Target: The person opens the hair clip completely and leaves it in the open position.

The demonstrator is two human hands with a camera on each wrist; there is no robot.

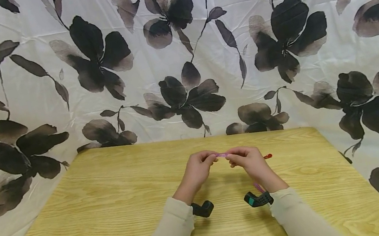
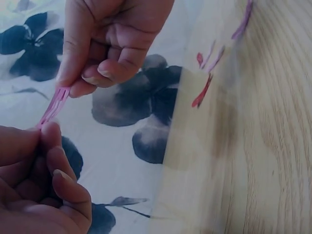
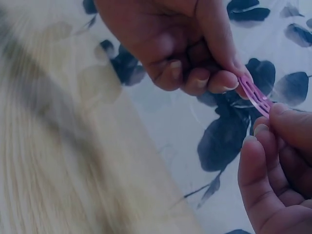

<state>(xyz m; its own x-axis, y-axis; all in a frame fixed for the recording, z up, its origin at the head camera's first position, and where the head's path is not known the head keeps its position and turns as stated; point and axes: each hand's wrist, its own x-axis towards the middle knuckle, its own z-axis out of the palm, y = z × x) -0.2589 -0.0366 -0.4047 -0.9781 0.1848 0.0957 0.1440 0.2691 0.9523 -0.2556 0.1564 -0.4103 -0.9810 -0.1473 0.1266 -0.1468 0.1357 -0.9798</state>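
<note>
A pink snap hair clip [image 1: 221,154] is held up between the two hands over the far half of the table. At one end my left hand [image 1: 197,169] pinches it between thumb and fingertips. My right hand [image 1: 251,162] pinches the opposite end the same way. Slots along the body of the clip [image 3: 255,96] show in the right wrist view, while both its tips are covered by fingers. On the table beyond the right hand lies a red hair clip [image 1: 268,156], partly hidden in the head view. Near the right wrist is a purple-pink clip [image 1: 259,187].
In the left wrist view, several slim red and pink clips [image 2: 201,93] lie together on the wooden table [image 1: 112,197], with a purple one [image 2: 243,20] apart from them. A floral sheet [image 1: 178,53] hangs behind the table and along its sides.
</note>
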